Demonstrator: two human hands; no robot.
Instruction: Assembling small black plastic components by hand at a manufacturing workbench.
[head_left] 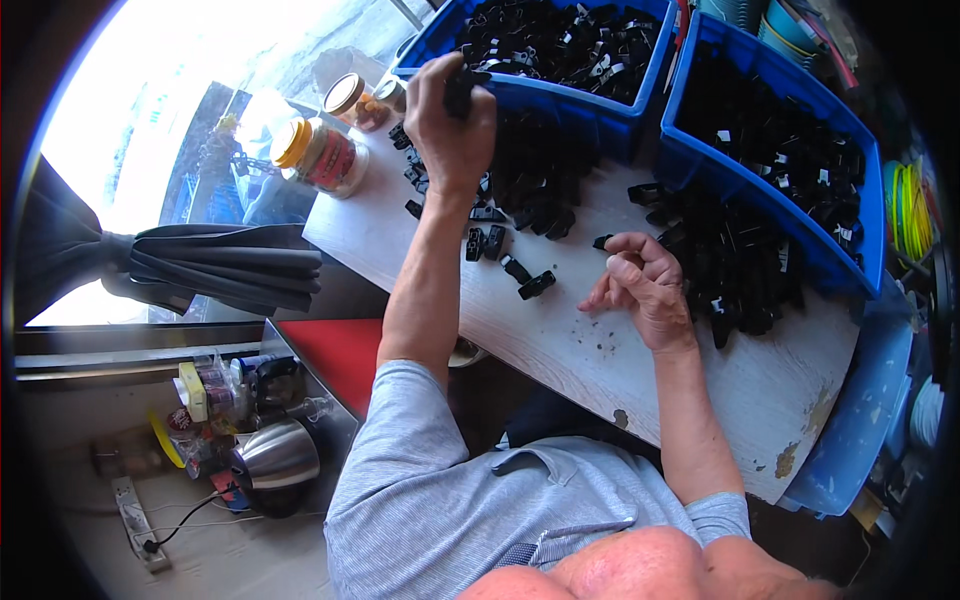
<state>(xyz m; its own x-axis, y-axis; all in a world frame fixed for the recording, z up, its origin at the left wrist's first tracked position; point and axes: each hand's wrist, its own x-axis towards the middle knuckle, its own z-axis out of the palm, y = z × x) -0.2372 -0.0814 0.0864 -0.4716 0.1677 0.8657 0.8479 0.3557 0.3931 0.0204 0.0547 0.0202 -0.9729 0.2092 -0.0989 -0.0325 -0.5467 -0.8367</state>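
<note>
Head view: worn pale table (550,340), nearest.
Right hand (648,290): fingers curled, small black piece (602,242) at index tip; can't tell if pinched.
Pile (740,275): black parts, right of that hand.
Left hand (450,135): clamped on dark part (460,95), near left blue bin (570,108).
Handling: probably firm grip, wrist clear of rim.

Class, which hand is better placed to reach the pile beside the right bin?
Likely the right hand: it is near that black pile, while the left hand is by the other bin.
</note>
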